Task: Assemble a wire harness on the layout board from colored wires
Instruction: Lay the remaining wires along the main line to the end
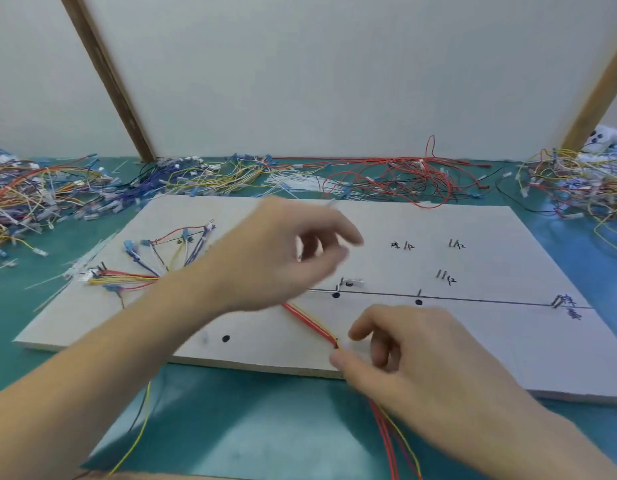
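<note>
The person's right hand [400, 351] pinches a bundle of red and yellow wires [312, 323] near the front edge of the white layout board [490, 341]; the bundle runs slanted from under the left hand to the grip and then hangs down past the board's edge. The left hand [283, 251] is blurred above the board, fingers loosely curled, holding nothing that I can see. More colored wires fan out [154, 265] at the board's left part. The board lies on the green worktop [248, 427], with loose wire heaps [386, 178] behind it.
</note>
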